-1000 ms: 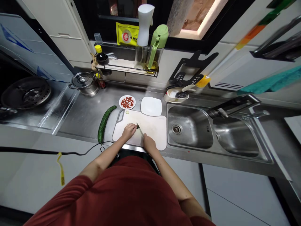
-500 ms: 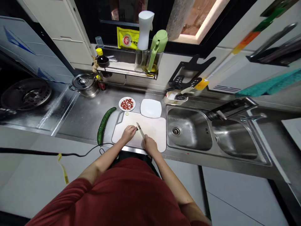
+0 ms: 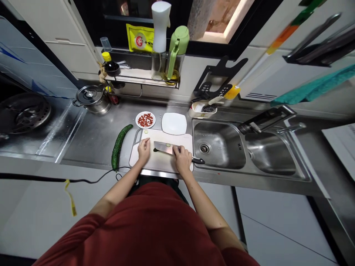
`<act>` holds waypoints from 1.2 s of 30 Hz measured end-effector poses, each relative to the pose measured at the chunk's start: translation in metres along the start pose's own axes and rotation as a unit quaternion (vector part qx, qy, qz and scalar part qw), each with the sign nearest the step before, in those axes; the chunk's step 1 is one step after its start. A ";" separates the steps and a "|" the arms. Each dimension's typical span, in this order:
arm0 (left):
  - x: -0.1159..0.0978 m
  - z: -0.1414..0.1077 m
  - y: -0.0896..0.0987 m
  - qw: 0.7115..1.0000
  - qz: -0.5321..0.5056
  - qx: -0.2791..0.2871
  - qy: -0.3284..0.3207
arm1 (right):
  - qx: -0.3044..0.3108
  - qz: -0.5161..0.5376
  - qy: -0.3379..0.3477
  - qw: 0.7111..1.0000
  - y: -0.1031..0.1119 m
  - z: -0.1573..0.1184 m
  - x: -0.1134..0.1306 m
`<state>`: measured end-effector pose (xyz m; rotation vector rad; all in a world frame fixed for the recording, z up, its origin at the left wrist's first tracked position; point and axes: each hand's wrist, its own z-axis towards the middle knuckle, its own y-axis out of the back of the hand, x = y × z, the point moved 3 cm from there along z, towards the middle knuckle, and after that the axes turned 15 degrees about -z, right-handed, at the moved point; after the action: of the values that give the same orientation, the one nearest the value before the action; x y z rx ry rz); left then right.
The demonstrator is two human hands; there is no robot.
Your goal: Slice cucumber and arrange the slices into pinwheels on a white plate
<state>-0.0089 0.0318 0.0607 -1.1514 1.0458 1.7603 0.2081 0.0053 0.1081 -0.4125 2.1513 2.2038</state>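
A chef's knife (image 3: 162, 147) lies nearly level over the cutting board (image 3: 135, 158), its blade pointing left. My right hand (image 3: 182, 159) is closed on it where blade and black handle meet. A thin cucumber slice (image 3: 168, 145) rests on the blade. Just below the blade tip sits a small dark green cucumber end (image 3: 155, 150). My left hand (image 3: 143, 150) is over the board's left part, fingers bent and loosely apart, with nothing visible in them. Another cucumber slice (image 3: 146, 132) lies at the board's top left. A whole cucumber (image 3: 119, 146) lies left of the board.
Behind the board stand a plate of chopped red pieces (image 3: 149, 114) and a white square plate (image 3: 174, 123). The double sink (image 3: 222, 146) is on the right. A lidded pot (image 3: 93, 99) and a stove (image 3: 24, 112) are on the left. A shelf (image 3: 144, 78) holds bottles.
The knife has turned from pointing up and away to lying nearly level. My left hand has drawn back left from the cucumber end. A slice now shows on the blade.
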 end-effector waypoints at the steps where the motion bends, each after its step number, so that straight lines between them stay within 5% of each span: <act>1: -0.006 0.006 0.000 1.000 -0.008 -0.004 0.004 | -0.015 0.000 0.002 1.000 0.000 0.000 -0.002; 3: -0.020 0.017 -0.002 0.999 -0.011 0.041 -0.003 | -0.044 0.000 0.008 0.999 -0.002 0.001 -0.004; 8: -0.056 0.026 -0.018 0.962 0.078 0.258 -0.040 | -0.121 -0.001 0.021 0.992 -0.004 -0.001 -0.003; 14: -0.061 0.024 -0.029 0.942 0.103 0.315 0.051 | -0.169 0.008 0.055 0.984 0.000 -0.003 0.001; 20: -0.044 0.027 -0.032 0.945 0.016 0.298 0.137 | -0.184 -0.001 0.061 0.981 0.001 -0.004 0.003; 27: -0.034 0.029 -0.037 0.955 -0.045 0.259 0.137 | -0.164 -0.009 0.061 0.984 -0.007 -0.008 0.002; 31: -0.002 0.046 -0.026 0.968 -0.081 0.164 0.171 | -0.133 -0.006 0.049 0.990 -0.014 -0.012 -0.007; 36: 0.048 0.073 -0.002 0.973 0.054 0.070 0.212 | -0.080 0.009 0.029 0.996 -0.019 -0.015 -0.017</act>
<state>-0.0440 0.1071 0.0341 -1.4379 1.4847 1.5241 0.2314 -0.0059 0.0928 -0.4698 2.0200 2.4119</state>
